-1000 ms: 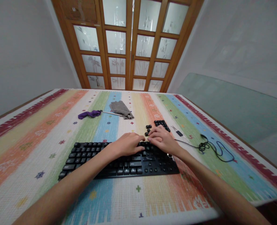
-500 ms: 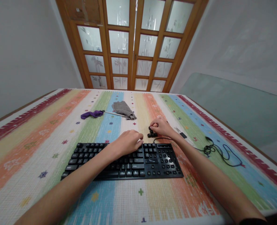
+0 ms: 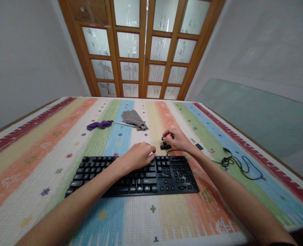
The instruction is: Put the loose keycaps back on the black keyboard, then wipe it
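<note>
A black keyboard (image 3: 138, 181) lies flat on the table, with bare switch posts at its right end where keycaps are off. My left hand (image 3: 139, 155) rests over the keyboard's upper middle; thumb and index finger are apart, with nothing seen between them, and the other fingers are partly hidden. Beyond the keyboard's back edge, my right hand (image 3: 177, 139) pinches a small black keycap (image 3: 164, 138) between thumb and fingertips. Several loose black keycaps (image 3: 166, 147) lie in a small cluster just below that hand, some partly covered by it.
A grey cloth (image 3: 134, 119) lies farther back, beside a thin stick (image 3: 123, 123) and a purple cloth (image 3: 99, 125). Right of my right forearm are a small black-handled tool (image 3: 198, 146) and the coiled black cable (image 3: 233, 160). A striped cloth (image 3: 151, 223) covers the table.
My right hand has shifted slightly left, lifting its fingertips a little off the cluster, and more of the loose keycaps show. My left hand stays on the keyboard; the view moved slightly.
</note>
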Demonstrator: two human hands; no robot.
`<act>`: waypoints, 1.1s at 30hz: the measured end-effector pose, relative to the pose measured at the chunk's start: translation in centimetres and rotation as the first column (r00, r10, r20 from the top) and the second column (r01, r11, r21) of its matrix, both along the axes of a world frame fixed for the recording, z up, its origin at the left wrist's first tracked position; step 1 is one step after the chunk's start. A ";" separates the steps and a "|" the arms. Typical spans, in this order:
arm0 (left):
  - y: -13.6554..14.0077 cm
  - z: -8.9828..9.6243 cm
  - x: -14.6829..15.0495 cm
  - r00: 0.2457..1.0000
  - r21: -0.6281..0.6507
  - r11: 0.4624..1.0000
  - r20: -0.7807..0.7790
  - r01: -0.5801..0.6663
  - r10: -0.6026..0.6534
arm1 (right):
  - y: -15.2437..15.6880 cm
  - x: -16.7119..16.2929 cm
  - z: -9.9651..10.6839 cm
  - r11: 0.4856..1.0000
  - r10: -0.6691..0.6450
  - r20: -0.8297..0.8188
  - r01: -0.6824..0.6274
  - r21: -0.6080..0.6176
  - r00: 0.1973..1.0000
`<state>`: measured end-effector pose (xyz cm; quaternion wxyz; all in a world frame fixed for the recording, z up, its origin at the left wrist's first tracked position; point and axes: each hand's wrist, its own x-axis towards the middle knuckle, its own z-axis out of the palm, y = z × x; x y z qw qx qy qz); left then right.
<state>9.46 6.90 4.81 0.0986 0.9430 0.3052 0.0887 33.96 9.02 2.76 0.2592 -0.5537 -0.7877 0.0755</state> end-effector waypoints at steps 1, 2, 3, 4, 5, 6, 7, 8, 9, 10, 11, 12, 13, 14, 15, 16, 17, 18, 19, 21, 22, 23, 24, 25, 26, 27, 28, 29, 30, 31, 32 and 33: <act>0.0 0.0 0.0 1.000 -0.001 1.000 -0.002 0.003 -0.003 | -0.8 0.0 0.3 1.000 0.017 -0.013 -0.017 0.010 1.000; 0.0 0.0 0.0 1.000 -0.002 1.000 -0.004 0.009 -0.009 | -1.8 -0.1 0.6 0.999 0.036 -0.029 -0.036 0.022 0.999; 0.0 0.0 0.0 1.000 -0.003 1.000 -0.007 0.017 -0.017 | -2.8 -0.2 0.8 0.997 0.062 -0.053 -0.060 0.042 0.997; -0.1 0.0 0.0 1.000 -0.004 1.000 -0.009 0.030 -0.030 | -3.9 -0.3 1.0 0.994 0.089 -0.078 -0.084 0.065 0.993; -0.1 0.0 0.0 0.999 -0.006 0.999 -0.012 0.044 -0.045 | -5.0 -0.5 1.1 0.991 0.113 -0.097 -0.105 0.082 0.989; -0.2 0.1 0.0 0.998 -0.007 0.998 -0.015 0.062 -0.062 | -6.2 -0.7 1.1 0.987 0.142 -0.111 -0.132 0.095 0.984; -0.2 0.1 0.0 0.997 -0.010 0.997 -0.018 0.080 -0.080 | -7.3 -1.0 1.1 0.983 0.170 -0.117 -0.160 0.093 0.978; -0.3 0.2 0.0 0.995 -0.013 0.995 -0.021 0.099 -0.099 | -8.3 -1.3 1.0 0.979 0.196 -0.120 -0.186 0.086 0.973; -0.4 0.2 0.0 0.993 -0.017 0.993 -0.024 0.116 -0.116 | -9.1 -1.5 0.8 0.974 0.220 -0.123 -0.211 0.083 0.968; -0.5 0.3 0.1 0.991 -0.020 0.991 -0.027 0.132 -0.132 | -9.9 -1.8 0.6 0.969 0.244 -0.120 -0.235 0.080 0.962; -0.5 0.3 0.1 0.989 -0.023 0.989 -0.028 0.146 -0.147 | -10.5 -2.1 0.5 0.963 0.265 -0.114 -0.257 0.083 0.957; -0.6 0.3 0.1 0.987 -0.026 0.987 -0.030 0.160 -0.161 | -10.9 -2.3 0.3 0.957 0.285 -0.105 -0.276 0.091 0.953; -0.7 0.4 0.2 0.984 -0.030 0.984 -0.030 0.174 -0.175 | -11.2 -2.4 0.0 0.950 0.304 -0.092 -0.294 0.105 0.948; -0.8 0.4 0.2 0.982 -0.032 0.982 -0.030 0.186 -0.187 | -11.4 -2.5 -0.2 0.944 0.316 -0.075 -0.306 0.122 0.946; -0.8 0.3 0.2 0.980 -0.035 0.980 -0.029 0.198 -0.199 | -11.5 -2.5 -0.4 0.939 0.323 -0.054 -0.313 0.140 0.945; -0.9 0.3 0.3 0.978 -0.038 0.977 -0.028 0.208 -0.209 | -11.6 -2.6 -0.6 0.935 0.327 -0.033 -0.318 0.156 0.945; -0.9 0.3 0.3 0.976 -0.040 0.976 -0.026 0.216 -0.217 | -11.6 -2.5 -0.8 0.931 0.328 -0.012 -0.321 0.172 0.945; -0.9 0.3 0.3 0.975 -0.041 0.974 -0.024 0.222 -0.223 | -11.6 -2.5 -1.1 0.928 0.329 0.004 -0.324 0.184 0.944; -0.9 0.2 0.3 0.974 -0.042 0.973 -0.021 0.226 -0.227 | -11.5 -2.4 -1.3 0.924 0.331 0.016 -0.328 0.196 0.944; -1.0 0.2 0.2 0.971 -0.043 0.970 -0.013 0.237 -0.238 | -11.5 -2.4 -1.6 0.916 0.337 0.026 -0.335 0.220 0.941; -1.0 0.2 0.2 0.969 -0.044 0.969 -0.008 0.245 -0.246 | -11.6 -2.4 -1.8 0.912 0.340 0.028 -0.337 0.233 0.940; -1.0 0.2 0.2 0.967 -0.045 0.966 -0.005 0.254 -0.254 | -11.6 -2.5 -1.9 0.908 0.342 0.031 -0.338 0.247 0.939; -1.0 0.2 0.2 0.965 -0.047 0.964 -0.003 0.262 -0.263 | -11.6 -2.6 -2.0 0.905 0.341 0.034 -0.338 0.259 0.939; -1.0 0.2 0.2 0.963 -0.049 0.962 -0.002 0.270 -0.271 | -11.7 -2.6 -2.0 0.902 0.339 0.037 -0.336 0.269 0.940; -1.1 0.3 0.2 0.961 -0.052 0.960 -0.004 0.276 -0.277 | -11.7 -2.7 -2.0 0.900 0.339 0.041 -0.337 0.278 0.940; -1.1 0.3 0.2 0.960 -0.055 0.958 -0.005 0.280 -0.281 | -11.8 -2.8 -2.1 0.898 0.338 0.045 -0.337 0.283 0.940; -1.1 0.2 0.2 0.958 -0.058 0.957 -0.005 0.284 -0.285 | -11.8 -2.9 -2.1 0.897 0.337 0.048 -0.336 0.286 0.940; -1.1 0.2 0.2 0.958 -0.060 0.956 -0.003 0.288 -0.288 | -11.8 -2.9 -2.1 0.897 0.336 0.048 -0.336 0.288 0.940; -1.0 0.2 0.2 0.957 -0.062 0.955 0.001 0.291 -0.291 | -11.8 -3.0 -2.1 0.897 0.337 0.046 -0.335 0.288 0.941; -1.0 0.1 0.2 0.956 -0.064 0.954 0.005 0.294 -0.294 | -11.8 -3.0 -2.2 0.898 0.336 0.042 -0.333 0.287 0.941; -1.0 0.1 0.2 0.955 -0.066 0.953 0.010 0.296 -0.296 | -11.8 -3.0 -2.2 0.899 0.335 0.036 -0.331 0.287 0.941; -1.0 0.1 0.2 0.954 -0.068 0.952 0.015 0.299 -0.299 | -11.8 -3.0 -2.2 0.900 0.336 0.029 -0.330 0.286 0.942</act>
